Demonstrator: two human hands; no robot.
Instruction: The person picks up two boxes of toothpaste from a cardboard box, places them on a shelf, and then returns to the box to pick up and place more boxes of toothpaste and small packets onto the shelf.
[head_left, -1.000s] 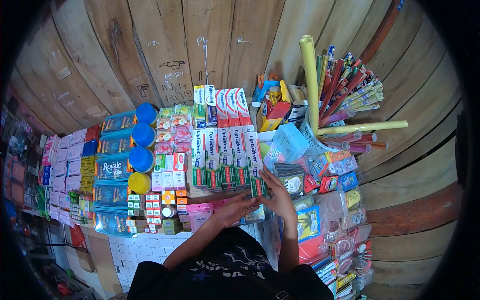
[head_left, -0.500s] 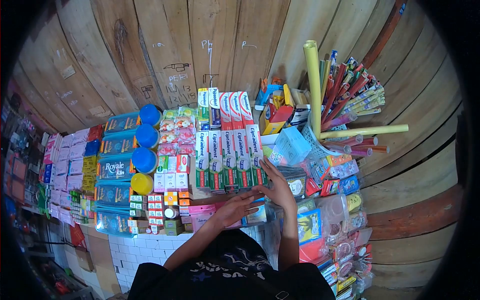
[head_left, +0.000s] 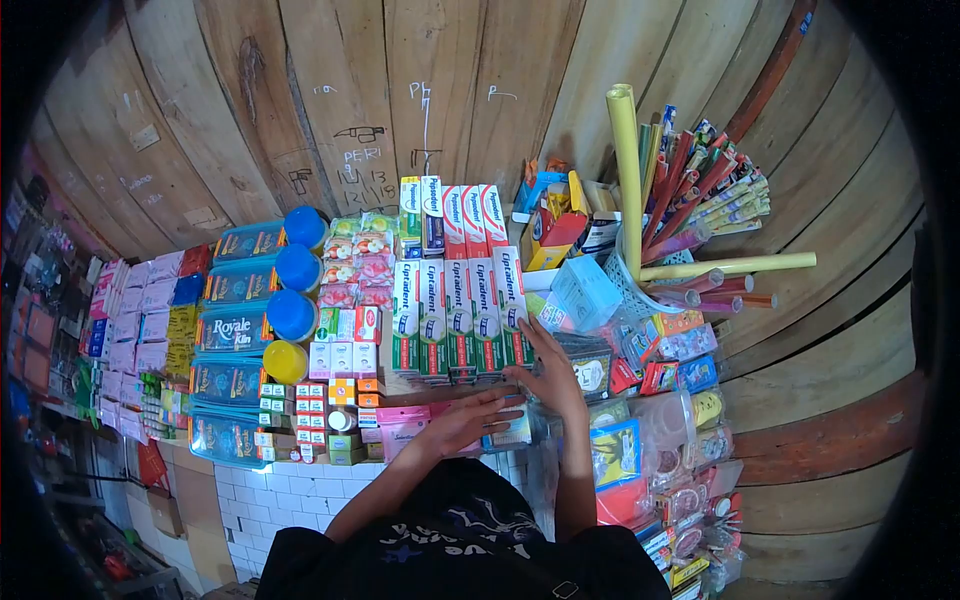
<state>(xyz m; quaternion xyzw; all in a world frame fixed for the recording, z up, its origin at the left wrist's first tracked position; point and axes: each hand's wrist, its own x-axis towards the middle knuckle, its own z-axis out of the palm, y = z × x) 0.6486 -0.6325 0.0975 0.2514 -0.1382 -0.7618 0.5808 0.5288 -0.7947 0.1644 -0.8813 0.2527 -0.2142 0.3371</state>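
Several upright stacks of Ciptadent toothpaste boxes (head_left: 459, 320) stand side by side in front of me. My right hand (head_left: 550, 378) is at their front right corner, fingers spread, with its fingertips against or very close to the rightmost stack. Below the front of the boxes is my left hand (head_left: 465, 422), fingers stretched out flat to the right and holding nothing. It hovers over a pink package (head_left: 400, 428) near the front edge. Behind the Ciptadent rows stand Pepsodent boxes (head_left: 466, 222).
Blue Royale packs (head_left: 232, 333), jars with blue lids (head_left: 292, 316) and small medicine boxes (head_left: 311, 412) stand left. On the right are a light blue basket (head_left: 628, 275) with rolled paper (head_left: 690, 190), a pale blue box (head_left: 583, 290) and hanging plastic-wrapped goods (head_left: 665, 430). A plank wall (head_left: 430, 90) rises behind.
My right thumb has lifted slightly, away from my left hand's fingers. My left hand stays almost in place. The toothpaste boxes have not visibly moved.
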